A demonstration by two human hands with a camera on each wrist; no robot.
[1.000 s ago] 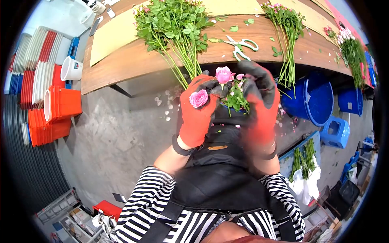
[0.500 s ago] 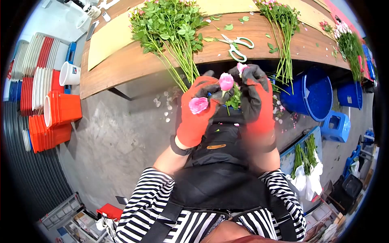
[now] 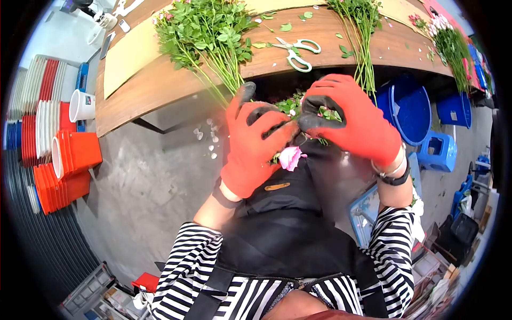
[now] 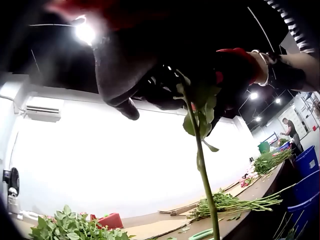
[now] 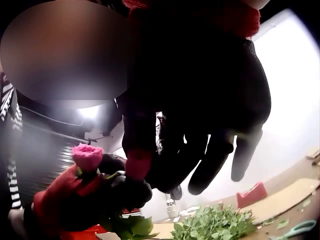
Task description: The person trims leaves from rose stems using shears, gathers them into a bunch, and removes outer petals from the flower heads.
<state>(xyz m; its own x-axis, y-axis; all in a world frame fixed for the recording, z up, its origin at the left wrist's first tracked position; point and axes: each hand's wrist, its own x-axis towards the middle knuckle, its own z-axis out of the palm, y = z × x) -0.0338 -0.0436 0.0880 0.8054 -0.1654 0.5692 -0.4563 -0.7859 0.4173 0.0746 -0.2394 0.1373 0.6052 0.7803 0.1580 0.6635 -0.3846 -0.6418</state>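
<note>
A pink rose [image 3: 290, 158] hangs head-down beside my left hand [image 3: 255, 146], whose gloved fingers curl around its stem. In the left wrist view the green rose stem [image 4: 204, 172] runs down from the hands, with several leaves near its top. My right hand [image 3: 354, 120], also in a red and black glove, meets the left fingertips, its thumb and forefinger pinching at the stem. Seen from the right wrist, the pink rose [image 5: 87, 157] stands above the left hand, and the other right fingers hang loose. The fingertips' contact is partly hidden.
On the wooden table [image 3: 330, 53] lie green-handled scissors [image 3: 296, 52], a large leafy rose bunch [image 3: 205, 37] and another bunch [image 3: 360, 32]. Blue buckets [image 3: 405, 109] stand under its right side. Orange bins [image 3: 74, 154] and a white bucket [image 3: 81, 105] are at left.
My right hand has turned its back upward and come in against the left. The left hand has rolled over, tipping the rose toward my apron. The second pink bloom is now out of sight.
</note>
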